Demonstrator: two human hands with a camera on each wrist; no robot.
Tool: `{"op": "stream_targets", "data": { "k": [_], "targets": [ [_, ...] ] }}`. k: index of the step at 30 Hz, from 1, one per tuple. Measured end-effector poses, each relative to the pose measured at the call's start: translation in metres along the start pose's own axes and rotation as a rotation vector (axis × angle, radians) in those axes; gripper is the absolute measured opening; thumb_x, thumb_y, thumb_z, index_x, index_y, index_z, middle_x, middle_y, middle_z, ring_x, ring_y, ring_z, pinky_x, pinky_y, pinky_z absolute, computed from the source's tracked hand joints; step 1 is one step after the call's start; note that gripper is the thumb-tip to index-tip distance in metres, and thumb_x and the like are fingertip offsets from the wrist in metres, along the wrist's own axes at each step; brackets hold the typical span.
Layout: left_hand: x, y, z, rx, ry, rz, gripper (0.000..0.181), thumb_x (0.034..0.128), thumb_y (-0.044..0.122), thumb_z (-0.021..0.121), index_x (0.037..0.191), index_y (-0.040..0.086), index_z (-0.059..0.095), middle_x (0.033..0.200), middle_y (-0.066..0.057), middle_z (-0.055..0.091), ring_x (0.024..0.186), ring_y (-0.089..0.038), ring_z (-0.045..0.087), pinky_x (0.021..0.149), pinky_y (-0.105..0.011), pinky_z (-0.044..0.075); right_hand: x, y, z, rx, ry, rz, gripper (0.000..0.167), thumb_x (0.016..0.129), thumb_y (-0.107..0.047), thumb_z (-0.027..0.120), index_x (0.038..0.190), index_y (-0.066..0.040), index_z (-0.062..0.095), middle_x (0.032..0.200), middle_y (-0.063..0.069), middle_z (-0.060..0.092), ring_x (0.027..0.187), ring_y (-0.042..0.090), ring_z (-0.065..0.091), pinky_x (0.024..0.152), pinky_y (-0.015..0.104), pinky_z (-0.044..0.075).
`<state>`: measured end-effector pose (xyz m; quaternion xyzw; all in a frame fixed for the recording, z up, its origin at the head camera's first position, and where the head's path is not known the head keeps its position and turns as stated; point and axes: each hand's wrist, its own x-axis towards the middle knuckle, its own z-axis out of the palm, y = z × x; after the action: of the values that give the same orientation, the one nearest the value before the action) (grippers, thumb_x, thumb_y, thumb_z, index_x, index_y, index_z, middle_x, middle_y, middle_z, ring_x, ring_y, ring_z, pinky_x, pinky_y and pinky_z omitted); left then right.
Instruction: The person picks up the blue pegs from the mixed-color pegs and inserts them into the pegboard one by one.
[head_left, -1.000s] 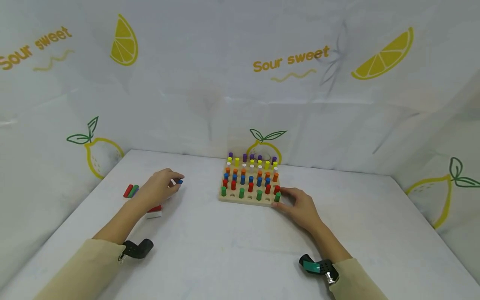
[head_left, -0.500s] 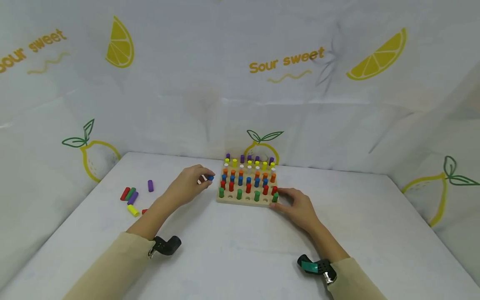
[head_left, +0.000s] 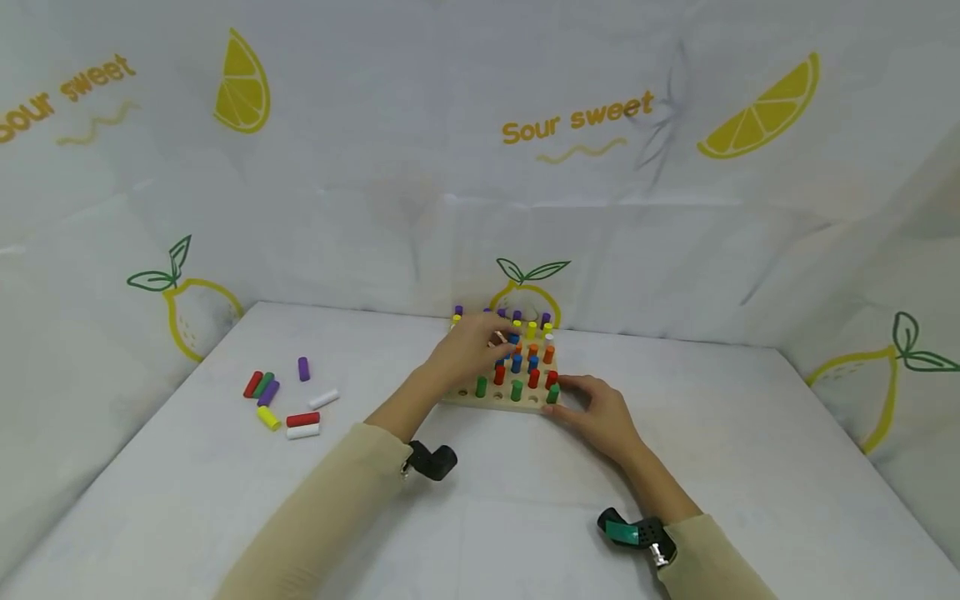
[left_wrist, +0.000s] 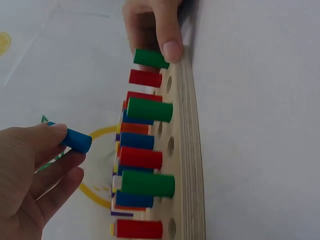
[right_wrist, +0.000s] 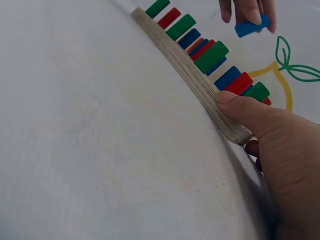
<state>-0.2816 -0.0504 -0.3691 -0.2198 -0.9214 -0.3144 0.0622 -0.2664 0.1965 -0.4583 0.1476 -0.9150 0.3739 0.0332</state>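
A wooden pegboard (head_left: 517, 406) with rows of coloured pegs stands near the back of the table. Over its middle rows hovers my left hand (head_left: 470, 346), hiding part of them. It pinches a blue peg (left_wrist: 77, 140) between thumb and fingers, and in the left wrist view that peg is apart from the board. My right hand (head_left: 602, 418) grips the board's front right corner, thumb (right_wrist: 227, 97) against the front edge and fingers around the side. Green pegs (left_wrist: 149, 184) alternate with bare holes along the front row.
Loose pegs lie on the table to the left: a red peg (head_left: 303, 419), white pegs (head_left: 303, 432), a yellow peg (head_left: 268, 417), purple pegs (head_left: 303, 369) and a green peg (head_left: 262, 384). A white lemon-print sheet (head_left: 375, 208) rises behind the table.
My left hand has carried the blue peg rightward from beside the loose pegs to above the board. The loose pegs it covered are now visible. My right hand stays at the board's corner.
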Motion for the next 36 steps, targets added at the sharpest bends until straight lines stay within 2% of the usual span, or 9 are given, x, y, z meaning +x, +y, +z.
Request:
{"op": "stream_targets", "data": {
  "k": [4, 8, 12, 16, 22, 26, 32, 36],
  "targets": [
    [0.015, 0.002, 0.017, -0.057, 0.001, 0.026, 0.028, 0.0984, 0.018, 0.067, 0.125, 0.011, 0.071, 0.118, -0.004, 0.072, 0.102, -0.017, 0.072, 0.082, -0.025, 0.059, 0.0, 0.0, 0.002, -0.001, 0.016, -0.014, 0.062, 0.085, -0.04, 0.081, 0.134, -0.006, 0.064, 0.137, 0.015, 0.065, 0.136, 0.037, 0.053, 0.115, 0.057, 0.039],
    [0.024, 0.002, 0.031, -0.111, 0.029, -0.007, 0.031, 0.0984, 0.022, 0.067, 0.127, 0.012, 0.07, 0.117, -0.003, 0.073, 0.102, -0.018, 0.071, 0.083, -0.025, 0.059, 0.001, -0.001, 0.004, 0.012, 0.017, -0.025, 0.061, 0.084, -0.038, 0.082, 0.134, -0.006, 0.064, 0.137, 0.014, 0.065, 0.137, 0.036, 0.053, 0.116, 0.057, 0.039],
    [0.028, 0.0, 0.039, -0.141, 0.057, -0.061, 0.031, 0.0983, 0.025, 0.068, 0.127, 0.014, 0.07, 0.119, -0.001, 0.073, 0.103, -0.017, 0.071, 0.081, -0.025, 0.059, 0.003, -0.003, 0.006, 0.026, 0.003, -0.024, 0.061, 0.084, -0.039, 0.082, 0.134, -0.008, 0.065, 0.137, 0.013, 0.065, 0.137, 0.035, 0.053, 0.116, 0.056, 0.039],
    [0.031, -0.002, 0.046, -0.169, 0.063, -0.054, 0.03, 0.0982, 0.023, 0.068, 0.127, 0.015, 0.07, 0.119, -0.002, 0.073, 0.103, -0.017, 0.071, 0.081, -0.026, 0.059, 0.003, -0.003, 0.006, 0.026, 0.016, -0.02, 0.059, 0.084, -0.038, 0.082, 0.132, -0.008, 0.066, 0.135, 0.011, 0.067, 0.135, 0.034, 0.054, 0.116, 0.055, 0.04],
    [0.04, -0.003, 0.059, -0.217, 0.007, -0.036, 0.028, 0.0984, 0.022, 0.067, 0.125, 0.014, 0.071, 0.117, -0.002, 0.073, 0.1, -0.017, 0.07, 0.077, -0.023, 0.058, 0.001, -0.002, 0.003, 0.025, 0.03, -0.02, 0.059, 0.083, -0.037, 0.083, 0.132, -0.009, 0.066, 0.134, 0.011, 0.067, 0.135, 0.033, 0.055, 0.115, 0.055, 0.04],
    [0.042, -0.002, 0.063, -0.237, -0.032, -0.033, 0.027, 0.0986, 0.019, 0.067, 0.124, 0.01, 0.07, 0.116, -0.004, 0.072, 0.103, -0.019, 0.07, 0.084, -0.026, 0.059, 0.001, -0.003, 0.002, 0.026, 0.031, -0.03, 0.058, 0.083, -0.036, 0.083, 0.131, -0.009, 0.067, 0.133, 0.011, 0.068, 0.134, 0.033, 0.056, 0.115, 0.055, 0.04],
    [0.042, 0.001, 0.065, -0.235, -0.044, -0.041, 0.025, 0.0978, 0.018, 0.068, 0.121, 0.009, 0.072, 0.113, -0.005, 0.073, 0.105, -0.021, 0.068, 0.091, -0.031, 0.058, 0.0, -0.003, 0.002, 0.02, 0.033, -0.025, 0.057, 0.084, -0.036, 0.082, 0.131, -0.009, 0.067, 0.133, 0.011, 0.068, 0.135, 0.033, 0.055, 0.115, 0.056, 0.04],
    [0.043, 0.002, 0.066, -0.171, -0.072, -0.03, 0.025, 0.097, 0.018, 0.069, 0.12, 0.008, 0.072, 0.111, -0.004, 0.074, 0.101, -0.017, 0.067, 0.091, -0.031, 0.057, 0.0, -0.002, 0.002, 0.019, 0.034, -0.023, 0.058, 0.083, -0.037, 0.083, 0.132, -0.009, 0.066, 0.134, 0.011, 0.068, 0.135, 0.033, 0.055, 0.115, 0.056, 0.04]
  ]
}}
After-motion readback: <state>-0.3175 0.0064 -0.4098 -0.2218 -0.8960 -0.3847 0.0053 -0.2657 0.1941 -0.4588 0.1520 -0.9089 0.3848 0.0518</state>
